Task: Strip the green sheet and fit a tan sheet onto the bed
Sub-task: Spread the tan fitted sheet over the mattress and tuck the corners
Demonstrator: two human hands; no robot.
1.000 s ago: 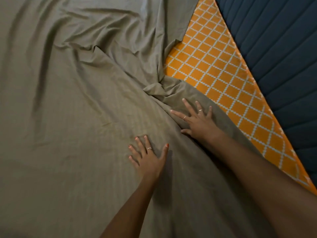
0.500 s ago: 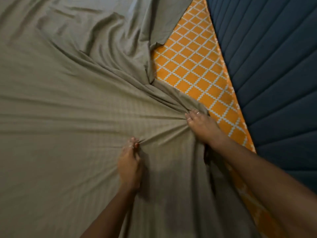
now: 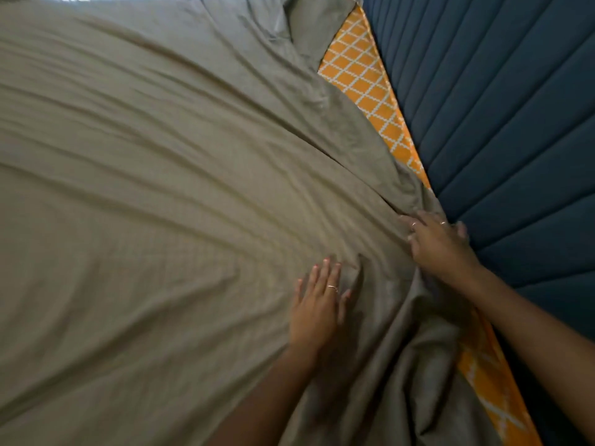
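The tan sheet (image 3: 167, 194) lies spread over most of the bed, with long creases that run toward my right hand. My left hand (image 3: 317, 305) rests flat on the sheet with its fingers straight. My right hand (image 3: 439, 243) has its fingers curled into a bunch of the sheet's edge, right against the blue headboard (image 3: 502, 117). A strip of the orange diamond-patterned mattress (image 3: 357, 69) shows bare between the sheet's edge and the headboard. No green sheet is in view.
The quilted blue headboard fills the right side of the view. Another bare strip of the orange mattress (image 3: 483, 378) shows under my right forearm. Loose folds of the sheet are heaped at the top near the headboard.
My left hand has let go of its pinch of cloth and now lies flat. My right hand has dragged the sheet's edge to the headboard, covering more of the orange mattress.
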